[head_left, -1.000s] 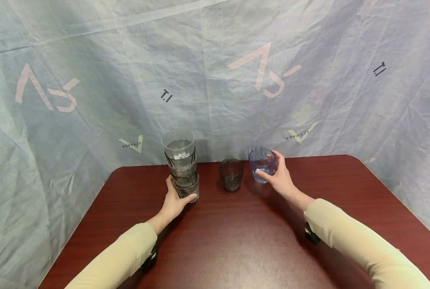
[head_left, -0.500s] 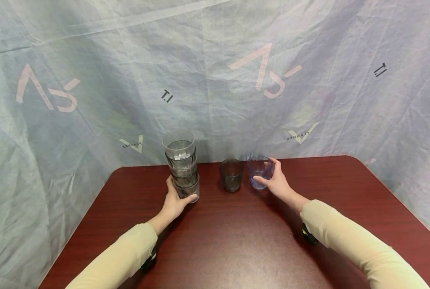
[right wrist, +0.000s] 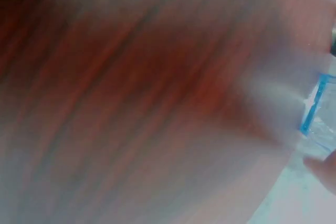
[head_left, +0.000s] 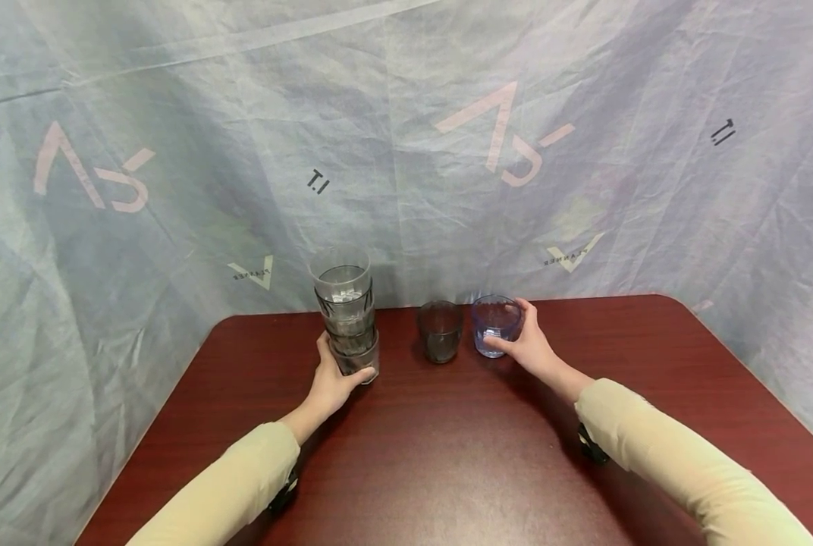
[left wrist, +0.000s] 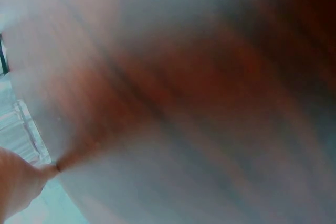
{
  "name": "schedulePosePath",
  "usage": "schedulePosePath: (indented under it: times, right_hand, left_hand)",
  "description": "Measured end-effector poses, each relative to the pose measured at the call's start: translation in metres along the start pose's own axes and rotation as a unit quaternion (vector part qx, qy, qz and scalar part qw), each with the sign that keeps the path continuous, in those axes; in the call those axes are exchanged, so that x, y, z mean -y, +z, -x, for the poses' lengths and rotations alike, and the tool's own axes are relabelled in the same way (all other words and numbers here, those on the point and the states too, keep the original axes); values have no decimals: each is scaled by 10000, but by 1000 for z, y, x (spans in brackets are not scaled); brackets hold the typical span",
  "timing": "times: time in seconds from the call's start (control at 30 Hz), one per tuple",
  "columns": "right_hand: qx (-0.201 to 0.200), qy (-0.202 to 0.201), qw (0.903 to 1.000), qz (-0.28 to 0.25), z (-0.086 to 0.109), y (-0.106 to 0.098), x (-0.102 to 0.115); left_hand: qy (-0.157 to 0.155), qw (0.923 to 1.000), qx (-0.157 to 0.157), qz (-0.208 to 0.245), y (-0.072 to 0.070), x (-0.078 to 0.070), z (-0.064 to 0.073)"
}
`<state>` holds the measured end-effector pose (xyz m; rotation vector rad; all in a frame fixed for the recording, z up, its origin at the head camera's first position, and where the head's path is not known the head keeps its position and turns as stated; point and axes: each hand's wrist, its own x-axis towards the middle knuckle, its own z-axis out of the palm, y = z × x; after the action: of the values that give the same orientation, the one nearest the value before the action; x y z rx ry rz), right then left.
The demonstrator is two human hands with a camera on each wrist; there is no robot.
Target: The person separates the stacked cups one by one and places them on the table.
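In the head view, my left hand (head_left: 334,377) grips the lowest glass of an upright stack of glasses (head_left: 347,318), thumb in front. The stack has grey-tinted glasses with a clear one on top. To its right stands a single dark grey glass (head_left: 441,334), touched by neither hand. My right hand (head_left: 535,346) holds a blue-tinted glass (head_left: 497,326) upright on the table beside the grey one, thumb on its near side and fingers round the right. The left wrist view catches only part of a thumb (left wrist: 18,184) and glass; the right wrist view shows the blue glass's base edge (right wrist: 314,106).
A dark red wooden table (head_left: 434,455) carries all the glasses, which stand near its back edge. Behind it and at both sides hangs a grey printed cloth (head_left: 393,136).
My right hand has lowered the blue glass from a tilted, raised position to upright on the table beside the dark grey glass. My left hand and the stack stay in place.
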<state>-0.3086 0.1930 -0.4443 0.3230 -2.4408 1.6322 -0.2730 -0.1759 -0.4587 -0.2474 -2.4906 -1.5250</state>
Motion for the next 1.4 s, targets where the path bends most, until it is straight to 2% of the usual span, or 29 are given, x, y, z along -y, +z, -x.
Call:
schedulePosePath:
  times: [0.1, 0.17, 0.3, 0.53, 0.73, 0.87, 1.1, 1.27, 1.4]
  right_hand:
    - [-113, 31, 9995, 296, -2, -4, 8]
    - [-199, -54, 9994, 293, -4, -6, 18]
    - [-327, -445, 9984, -65, -9, -7, 46]
    - [-302, -1129, 9896, -837, -11, -8, 114]
    - [-301, -1486, 9838, -953, -17, -2, 148]
    - [-109, -1713, 9791, -1092, -20, 9, 161]
    - [241, -2246, 9667, -1201, -42, 38, 151]
    - [630, -2304, 9643, -1142, -46, 60, 160]
    - [783, -2157, 9680, -1011, -47, 77, 167]
  left_hand:
    - [-30, 10000, 9, -21, 0, -1, -1]
    - [-33, 10000, 14, -45, 0, -1, -1]
    - [-12, 10000, 9, -65, 0, -1, -2]
    - [-52, 10000, 26, -54, 1, 1, 0]
    - [49, 10000, -18, 61, 1, 2, -3]
    - [26, 10000, -40, 6, 1, 2, -2]
    - [-56, 10000, -17, -42, -1, 0, -1]
    - [-145, 9999, 22, -39, 0, 1, -1]
    - [-152, 9999, 15, -78, 0, 0, -2]
